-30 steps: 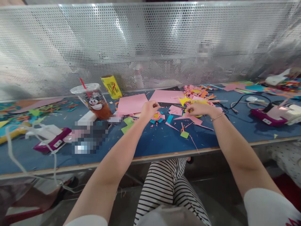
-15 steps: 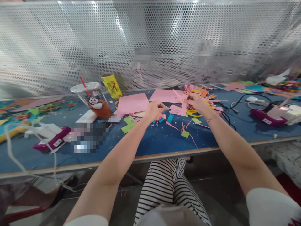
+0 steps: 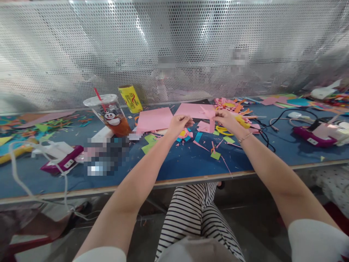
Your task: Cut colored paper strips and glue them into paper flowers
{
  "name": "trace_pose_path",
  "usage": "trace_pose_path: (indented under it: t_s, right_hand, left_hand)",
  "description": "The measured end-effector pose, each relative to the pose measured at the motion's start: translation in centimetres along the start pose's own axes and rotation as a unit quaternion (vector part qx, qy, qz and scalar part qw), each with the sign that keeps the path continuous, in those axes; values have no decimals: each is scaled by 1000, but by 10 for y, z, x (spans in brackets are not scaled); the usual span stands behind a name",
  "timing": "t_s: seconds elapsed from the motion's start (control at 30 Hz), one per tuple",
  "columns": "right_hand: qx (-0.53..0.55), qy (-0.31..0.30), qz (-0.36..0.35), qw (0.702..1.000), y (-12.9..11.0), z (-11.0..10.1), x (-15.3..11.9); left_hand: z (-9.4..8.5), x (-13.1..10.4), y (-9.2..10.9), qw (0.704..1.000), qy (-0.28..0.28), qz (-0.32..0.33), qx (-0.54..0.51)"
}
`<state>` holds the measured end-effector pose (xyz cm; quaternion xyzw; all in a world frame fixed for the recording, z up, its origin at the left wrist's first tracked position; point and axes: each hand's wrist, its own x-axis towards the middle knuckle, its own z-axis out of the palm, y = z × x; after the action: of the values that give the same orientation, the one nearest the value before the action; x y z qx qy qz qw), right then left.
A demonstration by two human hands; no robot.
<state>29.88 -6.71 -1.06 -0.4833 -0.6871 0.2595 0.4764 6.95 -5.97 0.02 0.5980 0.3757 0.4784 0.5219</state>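
Note:
My right hand (image 3: pixel 225 119) pinches a pink paper piece (image 3: pixel 211 115) with narrow pointed strips, over the blue table. To its left, my left hand (image 3: pixel 181 123) is closed with thumb and fingers together; whatever lies between the fingertips is too small to make out. Under the left fingers is a small pink paper flower (image 3: pixel 183 134) with a yellow centre and blue bits. Yellow scissor-like handles (image 3: pixel 222 130) lie below my right hand. Behind both hands are two pink paper sheets (image 3: pixel 155 119), one at left and one (image 3: pixel 188 110) further right.
A clear cup (image 3: pixel 116 122) with a brown drink stands at left, near a yellow packet (image 3: pixel 131 99). Purple power strips lie at left (image 3: pixel 64 160) and right (image 3: pixel 313 137), with cables. Green scraps (image 3: pixel 216 155) and pink slivers litter the table before a perforated metal screen (image 3: pixel 174 40).
The pink paper in my right hand has turned and dropped, its point lower. My left hand has shifted slightly, uncovering more of the flower. The view has moved a little.

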Motion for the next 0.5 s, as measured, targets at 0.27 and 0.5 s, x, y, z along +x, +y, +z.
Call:
trace_pose_path:
  t_s: [0.27, 0.5]
  right_hand:
    - [-140, 39, -78, 986, 2, -1, -1]
    - [-74, 16, -34, 997, 10, 1, 1]
  left_hand:
    - [-1, -1, -3, 999, -20, -8, -40]
    - [-4, 0, -7, 999, -29, 29, 12]
